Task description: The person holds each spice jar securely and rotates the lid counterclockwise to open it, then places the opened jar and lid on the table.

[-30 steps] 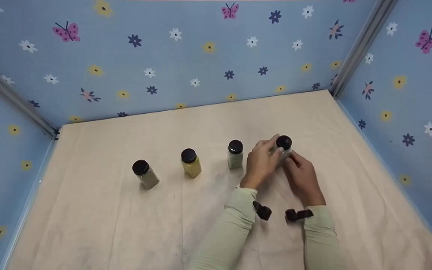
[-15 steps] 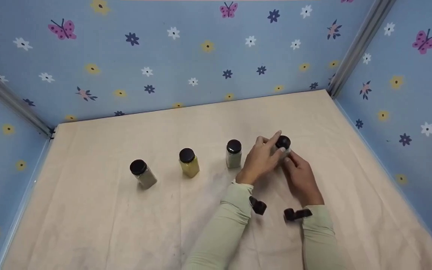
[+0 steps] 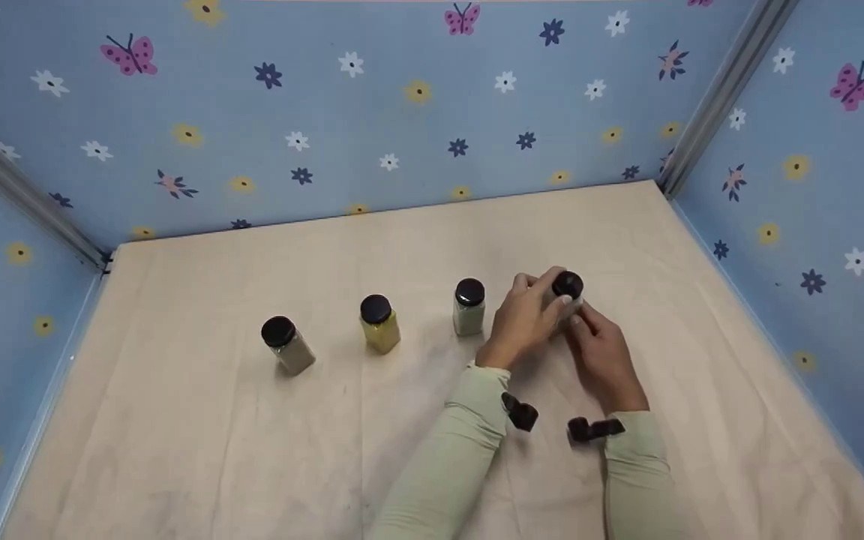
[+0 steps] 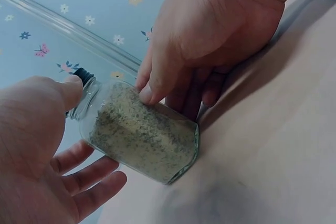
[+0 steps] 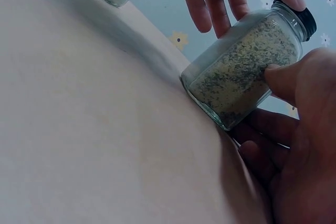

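- Left grip [image 3: 526, 319] and right grip [image 3: 606, 356] are both clamped on the rightmost jar [image 3: 568, 285] on the table [image 3: 289, 465] in the head view; the neighbouring jar [image 3: 469, 311] deserves room.
- Left wrist view: left thumb [image 4: 72, 93] presses by the black cap [image 4: 83, 75]; a light pinch should steady it.
- Right wrist view: right thumb [image 5: 284, 82] presses the jar's side; its base [image 5: 205, 106] appears to touch the table, so even pressure should prevent tipping.

Gripping two-handed, close in

Slants the left arm [image 3: 439, 465] inward, toward the right hand [image 3: 607, 358]. Pinches with the left hand [image 3: 523, 322], spreading three fingers [image 4: 86, 177] loosely. Grips with the right, just beside, pressing the thumb [image 5: 286, 80] and curling the lower fingers [image 5: 257, 158].
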